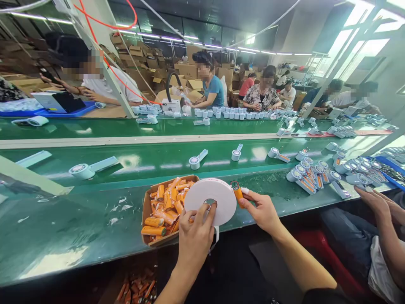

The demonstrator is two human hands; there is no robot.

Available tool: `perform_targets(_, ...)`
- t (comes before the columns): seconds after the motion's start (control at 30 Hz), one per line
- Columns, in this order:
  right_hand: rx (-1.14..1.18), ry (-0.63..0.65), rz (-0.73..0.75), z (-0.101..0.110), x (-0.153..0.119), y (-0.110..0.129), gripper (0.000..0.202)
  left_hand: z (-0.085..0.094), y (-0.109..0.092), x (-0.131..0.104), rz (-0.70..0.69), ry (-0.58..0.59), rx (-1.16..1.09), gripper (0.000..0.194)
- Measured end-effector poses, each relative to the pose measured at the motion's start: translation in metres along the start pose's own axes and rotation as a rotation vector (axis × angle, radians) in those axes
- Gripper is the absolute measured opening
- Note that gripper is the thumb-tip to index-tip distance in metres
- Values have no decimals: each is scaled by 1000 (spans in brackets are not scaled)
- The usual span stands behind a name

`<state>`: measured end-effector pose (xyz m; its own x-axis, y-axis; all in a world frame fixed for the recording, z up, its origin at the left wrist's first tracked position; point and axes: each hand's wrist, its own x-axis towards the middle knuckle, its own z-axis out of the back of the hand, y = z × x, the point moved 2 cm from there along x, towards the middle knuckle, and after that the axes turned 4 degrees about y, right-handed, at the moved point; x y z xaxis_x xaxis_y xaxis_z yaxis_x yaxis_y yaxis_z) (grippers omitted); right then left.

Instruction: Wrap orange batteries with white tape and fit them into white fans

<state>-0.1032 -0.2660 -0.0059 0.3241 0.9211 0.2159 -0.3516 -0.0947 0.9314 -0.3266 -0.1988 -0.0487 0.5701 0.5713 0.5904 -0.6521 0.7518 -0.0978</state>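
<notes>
My left hand holds a large white roll of tape, fingers hooked in its centre hole. A strip of tape hangs down from the roll. My right hand pinches a small orange battery against the roll's right edge. Just left of the roll, a cardboard box on the green table edge holds several orange batteries.
Green conveyor belts carry white round devices with handles. A cluster of these devices lies at the right, beside a neighbouring person's hands. Several people sit across the far belt. Orange batteries also lie below the table.
</notes>
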Motion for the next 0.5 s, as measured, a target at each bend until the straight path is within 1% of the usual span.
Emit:
perform_targets(0.07, 86, 149, -89, 8, 8, 4, 41, 0, 1, 4, -40, 2, 33, 56)
perform_targets(0.1, 130, 197, -127, 11, 11, 5, 42, 0, 0, 5, -51, 2, 50, 57)
perform_targets(0.13, 179, 212, -157, 13, 14, 4, 42, -1, -3, 7, -49, 2, 67, 57)
perform_targets(0.17, 238, 184, -177, 14, 15, 1, 42, -3, -7, 8, -31, 6, 81, 57)
perform_targets(0.2, 309, 115, -189, 13, 16, -3, 43, -6, -12, 8, 0, 16, 89, 57)
perform_targets(0.23, 391, 8, -192, 10, 14, -9, 45, -10, -18, 8, 38, 34, 91, 56)
perform_targets(0.33, 646, -429, -143, -10, -1, -30, 54, -26, -42, 3, 128, 124, 57, 57)
perform_targets(0.37, 719, -560, -116, -19, -8, -38, 56, -31, -51, 2, 142, 149, 38, 58)
perform_targets(0.4, 780, -665, -90, -27, -15, -44, 58, -35, -59, 2, 153, 164, 21, 60)
perform_targets(0.43, 827, -736, -68, -33, -22, -49, 59, -39, -66, 3, 163, 169, 5, 62)
perform_targets(0.5, 876, -797, -35, -40, -30, -57, 59, -41, -77, 8, 177, 162, -19, 65)
